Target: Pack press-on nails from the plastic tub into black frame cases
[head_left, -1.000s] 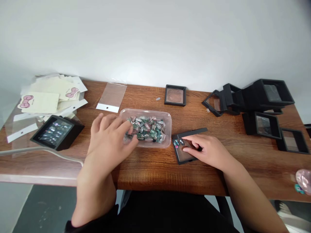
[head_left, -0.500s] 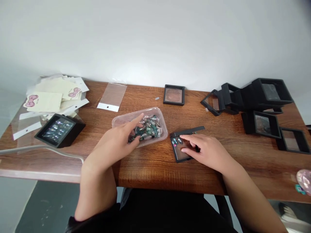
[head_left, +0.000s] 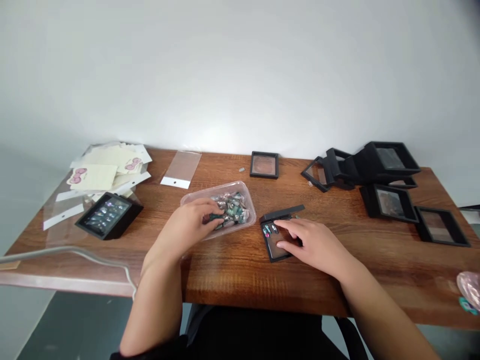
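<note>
A clear plastic tub holds a heap of shiny teal, silver and pinkish press-on nails. Inside its left part is my left hand, thumb and fingertips closed around a teal nail. Just right of the tub, a black display frame with a clear film lies flat, its lid edge raised at the back. A few nails rest in its upper left corner, one with a pink spot. Over the frame's right side lies my right hand, thumb and index finger apart; the index tip touches near a silvery nail.
At left stand a filled black frame and a pile of bow-printed cards with clear bags. Another clear bag and a black frame lie near the wall. Black frames are stacked at right. A cable crosses the left edge.
My left hand has lowered into the tub, and its spread fingers have closed among the nails. My right hand stays on the frame. The camera view has shifted slightly.
</note>
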Tool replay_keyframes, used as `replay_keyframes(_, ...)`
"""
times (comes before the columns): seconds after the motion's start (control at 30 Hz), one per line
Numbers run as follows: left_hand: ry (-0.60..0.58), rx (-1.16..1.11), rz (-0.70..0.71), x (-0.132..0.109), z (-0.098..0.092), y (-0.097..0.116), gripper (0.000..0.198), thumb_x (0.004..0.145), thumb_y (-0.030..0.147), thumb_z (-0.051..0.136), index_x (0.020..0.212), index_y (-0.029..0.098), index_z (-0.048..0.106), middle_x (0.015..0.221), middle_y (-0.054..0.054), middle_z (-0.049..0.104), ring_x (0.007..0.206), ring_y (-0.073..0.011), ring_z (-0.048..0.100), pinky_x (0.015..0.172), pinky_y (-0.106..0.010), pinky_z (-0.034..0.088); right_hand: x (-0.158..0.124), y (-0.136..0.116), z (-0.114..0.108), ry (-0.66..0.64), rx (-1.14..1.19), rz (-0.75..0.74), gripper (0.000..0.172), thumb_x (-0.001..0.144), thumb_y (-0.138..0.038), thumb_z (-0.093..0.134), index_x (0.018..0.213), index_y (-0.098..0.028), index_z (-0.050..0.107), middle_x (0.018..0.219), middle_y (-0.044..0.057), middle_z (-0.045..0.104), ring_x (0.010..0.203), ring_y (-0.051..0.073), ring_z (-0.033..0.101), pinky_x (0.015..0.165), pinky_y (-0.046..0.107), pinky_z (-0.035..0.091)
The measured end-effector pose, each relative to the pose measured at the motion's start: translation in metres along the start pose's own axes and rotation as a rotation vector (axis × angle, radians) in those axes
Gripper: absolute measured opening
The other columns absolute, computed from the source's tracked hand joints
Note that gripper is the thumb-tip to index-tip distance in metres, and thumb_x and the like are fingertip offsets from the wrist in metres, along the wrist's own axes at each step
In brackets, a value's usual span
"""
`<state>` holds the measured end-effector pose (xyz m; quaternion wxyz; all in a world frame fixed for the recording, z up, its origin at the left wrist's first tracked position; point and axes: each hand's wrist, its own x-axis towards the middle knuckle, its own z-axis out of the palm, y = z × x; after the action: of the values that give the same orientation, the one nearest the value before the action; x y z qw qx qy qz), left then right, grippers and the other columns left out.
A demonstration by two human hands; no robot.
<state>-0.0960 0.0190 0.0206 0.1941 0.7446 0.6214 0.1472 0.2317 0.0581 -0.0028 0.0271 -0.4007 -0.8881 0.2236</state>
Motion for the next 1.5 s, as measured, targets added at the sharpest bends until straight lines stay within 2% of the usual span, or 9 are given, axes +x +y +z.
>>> replay_keyframes(0.13,0.117,0.019,0.088,-0.002,0.0,0.001,0.019,0.091,0.035,0.064,0.099,0.024,0.077,0.107,-0.004,0.076,0.102,-0.0234,0.071,0.09,-0.036,0.057,0.002,-0.002,0.002,-0.03,0.085,0.039,0.043,0.091,-0.033,0.062,0.133,-0.026,0.062,0.107,0.006,0.073,0.087,0.021,0.067,0.082,0.035,0.05)
replay_keyframes(0.33,0.328,0.039,0.325,-0.003,-0.001,0.011,0.014,0.094,0.033,0.064,0.097,0.024,0.074,0.095,-0.004,0.076,0.091,-0.02,0.073,0.082,-0.032,0.059,0.006,-0.008,-0.001,0.048,0.119,0.047,0.035,0.085,-0.03,0.068,0.12,-0.029,0.07,0.085,0.001,0.073,0.074,0.019,0.066,0.068,0.028,0.045)
replay_keyframes(0.63,0.456,0.026,0.632,-0.005,0.002,0.034,0.007,0.093,0.024,0.065,0.093,0.024,0.072,0.085,-0.001,0.074,0.074,-0.0158,0.071,0.067,-0.027,0.055,0.009,-0.016,0.005,0.094,0.136,0.009,0.028,0.083,-0.033,0.069,0.111,-0.031,0.073,0.083,-0.001,0.072,0.077,0.021,0.065,0.069,0.03,0.041)
replay_keyframes(0.9,0.638,-0.034,0.872,-0.006,0.024,0.05,0.017,0.088,0.023,0.072,0.105,0.024,0.072,0.069,0.0,0.067,0.059,-0.0136,0.064,0.056,-0.027,0.053,0.011,-0.014,0.006,0.337,0.165,-0.14,0.021,0.093,-0.036,0.06,0.1,-0.025,0.076,0.082,0.003,0.075,0.076,0.021,0.068,0.07,0.031,0.046)
replay_keyframes(1.07,0.653,-0.155,0.977,0.0,0.03,0.068,0.026,0.094,0.02,0.064,0.12,0.022,0.066,0.082,-0.003,0.075,0.071,-0.0151,0.071,0.063,-0.026,0.059,0.01,-0.014,0.01,0.421,0.265,-0.226,0.025,0.095,-0.036,0.057,0.103,-0.022,0.076,0.09,0.007,0.077,0.078,0.021,0.069,0.076,0.034,0.05)
replay_keyframes(1.2,0.766,-0.251,1.001,0.009,0.023,0.085,0.032,0.095,0.02,0.064,0.126,0.023,0.061,0.084,-0.003,0.076,0.069,-0.0139,0.073,0.062,-0.025,0.06,0.007,-0.018,0.011,0.464,0.43,-0.273,0.027,0.095,-0.04,0.057,0.104,-0.021,0.074,0.086,0.007,0.075,0.069,0.017,0.065,0.067,0.03,0.049)
replay_keyframes(1.33,0.824,-0.216,1.061,0.015,0.01,0.1,0.024,0.091,0.018,0.067,0.114,0.025,0.065,0.087,-0.001,0.078,0.072,-0.0155,0.075,0.064,-0.027,0.063,0.0,-0.02,0.005,0.474,0.619,-0.309,0.035,0.097,-0.044,0.055,0.121,-0.021,0.065,0.073,0.002,0.066,0.055,0.012,0.052,0.052,0.025,0.042)
replay_keyframes(1.43,0.85,-0.137,1.109,0.018,0.003,0.107,0.016,0.086,0.017,0.073,0.099,0.023,0.067,0.088,-0.001,0.079,0.075,-0.0159,0.076,0.066,-0.026,0.063,-0.006,-0.021,-0.005,0.461,0.728,-0.366,0.052,0.097,-0.052,0.051,0.138,-0.021,0.051,0.072,-0.001,0.061,0.055,0.011,0.05,0.051,0.024,0.041)
replay_keyframes(1.5,0.871,-0.094,1.124,0.02,0.002,0.107,0.016,0.083,0.015,0.076,0.094,0.02,0.067,0.088,-0.002,0.079,0.077,-0.015,0.076,0.067,-0.025,0.062,-0.008,-0.022,-0.015,0.46,0.775,-0.399,0.051,0.098,-0.053,0.049,0.137,-0.021,0.052,0.072,-0.002,0.058,0.056,0.011,0.049,0.052,0.024,0.041)
